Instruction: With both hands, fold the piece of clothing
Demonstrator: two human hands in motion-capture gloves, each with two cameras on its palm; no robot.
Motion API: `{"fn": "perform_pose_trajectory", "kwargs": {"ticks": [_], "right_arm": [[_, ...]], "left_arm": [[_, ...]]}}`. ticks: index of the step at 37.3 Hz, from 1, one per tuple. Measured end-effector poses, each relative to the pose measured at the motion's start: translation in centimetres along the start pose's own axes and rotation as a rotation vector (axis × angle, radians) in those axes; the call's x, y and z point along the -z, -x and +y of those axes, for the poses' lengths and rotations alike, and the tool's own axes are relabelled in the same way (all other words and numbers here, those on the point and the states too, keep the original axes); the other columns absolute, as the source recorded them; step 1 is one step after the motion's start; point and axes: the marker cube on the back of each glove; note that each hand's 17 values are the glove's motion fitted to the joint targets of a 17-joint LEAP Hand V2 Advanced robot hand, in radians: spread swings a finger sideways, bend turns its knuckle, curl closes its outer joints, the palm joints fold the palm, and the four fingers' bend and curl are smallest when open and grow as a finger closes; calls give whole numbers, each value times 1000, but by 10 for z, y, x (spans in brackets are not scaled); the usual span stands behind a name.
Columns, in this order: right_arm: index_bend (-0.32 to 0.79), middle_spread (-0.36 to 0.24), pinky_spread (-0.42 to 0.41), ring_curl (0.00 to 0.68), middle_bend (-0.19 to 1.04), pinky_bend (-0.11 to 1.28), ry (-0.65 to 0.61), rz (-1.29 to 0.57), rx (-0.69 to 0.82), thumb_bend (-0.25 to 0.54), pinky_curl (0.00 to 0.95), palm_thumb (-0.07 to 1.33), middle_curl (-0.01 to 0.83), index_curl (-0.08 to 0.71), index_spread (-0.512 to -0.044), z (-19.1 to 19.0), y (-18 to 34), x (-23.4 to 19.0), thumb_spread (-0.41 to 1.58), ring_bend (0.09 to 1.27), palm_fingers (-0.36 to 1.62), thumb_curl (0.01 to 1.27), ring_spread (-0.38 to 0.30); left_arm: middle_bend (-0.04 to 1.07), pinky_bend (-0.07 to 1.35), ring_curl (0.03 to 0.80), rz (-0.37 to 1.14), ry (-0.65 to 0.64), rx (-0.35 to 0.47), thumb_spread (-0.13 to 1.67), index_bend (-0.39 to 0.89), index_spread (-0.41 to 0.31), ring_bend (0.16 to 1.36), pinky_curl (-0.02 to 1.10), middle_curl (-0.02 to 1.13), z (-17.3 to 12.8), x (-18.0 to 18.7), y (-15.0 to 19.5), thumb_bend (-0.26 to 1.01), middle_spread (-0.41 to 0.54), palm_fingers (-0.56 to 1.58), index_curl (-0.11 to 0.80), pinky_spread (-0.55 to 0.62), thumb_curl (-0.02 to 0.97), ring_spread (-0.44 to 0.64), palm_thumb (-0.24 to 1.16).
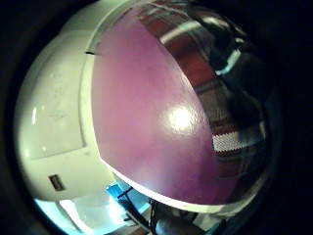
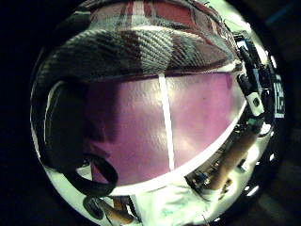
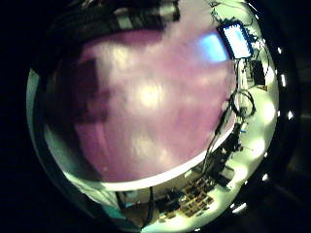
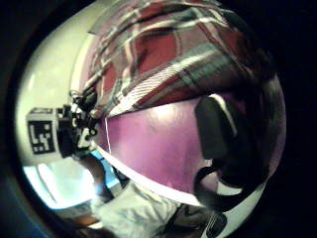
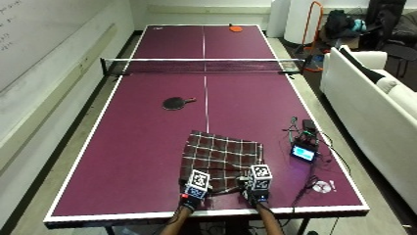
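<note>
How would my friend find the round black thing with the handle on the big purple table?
Start at the purple ping-pong table and find the net stretched across it. On the person's side of the net, just left of the white centre line, lies a black paddle with its handle pointing right. The other paddle, beyond the net, is orange-red, and the plaid cloth is nearer the person.
</note>
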Motion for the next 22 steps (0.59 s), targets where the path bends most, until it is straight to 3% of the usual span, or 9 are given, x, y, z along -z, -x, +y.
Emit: {"fn": "perform_pose_trajectory", "kwargs": {"ticks": [3, 4, 5, 9, 12, 15, 18, 19, 22], "right_arm": [[193, -44, 164, 245, 200, 314, -3, -23, 5, 156, 320, 620, 344, 306, -337, -1, 1, -5, 1335, 246, 273, 267, 21], [195, -54, 152, 244, 195, 311, -14, -33, 4, 162, 317, 636, 343, 310, -340, -2, 1, -6, 1340, 248, 298, 270, -1], [208, -69, 132, 247, 198, 308, -34, -42, 1, 169, 318, 650, 346, 318, -345, -2, 1, -7, 1352, 252, 346, 271, -27], [243, -127, 87, 262, 208, 277, -219, -23, -13, 176, 313, 681, 353, 347, -354, -21, -8, -20, 1373, 275, 510, 271, -112], [322, -175, 39, 266, 212, 224, -402, -45, 34, 178, 297, 707, 357, 369, -356, -54, -22, -49, 1368, 308, 759, 271, -185], [276, -209, -24, 280, 270, 240, -492, -110, 77, 164, 292, 714, 378, 354, -345, -48, -21, -46, 1341, 366, 1095, 264, -230], [177, -230, -70, 332, 379, 260, -489, -185, 110, 149, 318, 715, 422, 365, -333, -26, -15, -21, 1330, 457, 1284, 254, -249], [104, -230, -111, 381, 428, 282, -469, -218, 124, 149, 333, 720, 445, 355, -326, -19, -13, -10, 1329, 580, 1405, 253, -247], [61, -227, -224, 441, 492, 390, -384, -322, 162, 151, 376, 734, 479, 338, -318, -12, -11, 26, 1347, 735, 1466, 247, -241]], "left_arm": [[105, 567, 301, -70, -159, 34, 1388, 226, -90, 711, 351, 265, -33, -24, -1, 52, 58, 429, 294, 157, 213, 72, 285], [190, 546, 297, -100, -228, 54, 1408, 212, -102, 698, 345, 288, -49, -35, 0, 68, 11, 518, 296, 125, 217, 41, 312], [201, 547, 296, -123, -291, 71, 1422, 213, -118, 703, 344, 291, -65, -45, 2, 92, -26, 621, 302, 83, 227, -5, 357], [191, 525, 303, -69, -532, 78, 1440, 204, -171, 705, 343, 308, -105, -52, 3, 140, -120, 832, 323, -52, 251, -133, 461], [217, 462, 302, -3, -558, 79, 1432, 242, -224, 675, 331, 327, -84, -37, 12, 160, -187, 1021, 350, -148, 263, -223, 518], [357, 393, 322, -2, -568, 65, 1435, 220, -258, 658, 335, 385, -53, -19, 25, 176, -255, 1209, 365, -210, 269, -287, 560], [404, 379, 357, 34, -609, 1, 1447, 192, -283, 702, 351, 421, -39, 2, 36, 190, -292, 1286, 377, -258, 271, -328, 593], [420, 413, 373, 45, -624, -22, 1456, 167, -290, 743, 368, 433, -38, 11, 42, 196, -301, 1346, 376, -281, 270, -341, 603], [435, 545, 407, 43, -649, -62, 1467, 121, -298, 829, 412, 458, -38, 45, 67, 204, -324, 1409, 368, -328, 270, -358, 623]]}}
